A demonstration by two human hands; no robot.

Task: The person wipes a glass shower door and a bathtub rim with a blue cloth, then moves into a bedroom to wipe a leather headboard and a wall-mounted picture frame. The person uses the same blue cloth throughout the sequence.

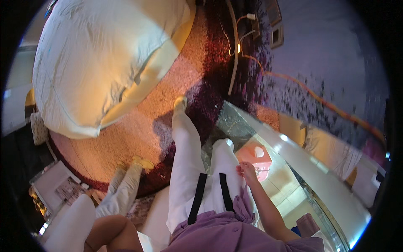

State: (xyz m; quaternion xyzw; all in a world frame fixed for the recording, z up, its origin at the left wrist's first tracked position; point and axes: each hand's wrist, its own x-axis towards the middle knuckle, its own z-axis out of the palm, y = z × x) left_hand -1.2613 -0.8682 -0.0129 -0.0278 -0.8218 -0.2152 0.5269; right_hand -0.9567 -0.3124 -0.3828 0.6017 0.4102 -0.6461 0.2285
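My right hand (247, 171) hangs beside my right thigh, its fingers curled at the near edge of a pink container (265, 160). A thin line like a handle runs from the fingers across it. Something white (259, 151) shows inside the container; how the fingers grip is partly hidden. My left hand is outside the picture. My legs in white trousers (184, 143) are mid-stride, the left foot forward on the rug and the right over dark tile.
A bed with a white sheet (96, 63) fills the far left, over a patterned rug (147, 109). Another person in light trousers (126, 185) stands left, bare arms folded. An orange cable (302, 86) runs along the right wall. A pale door-like panel (310, 172) borders tile floor.
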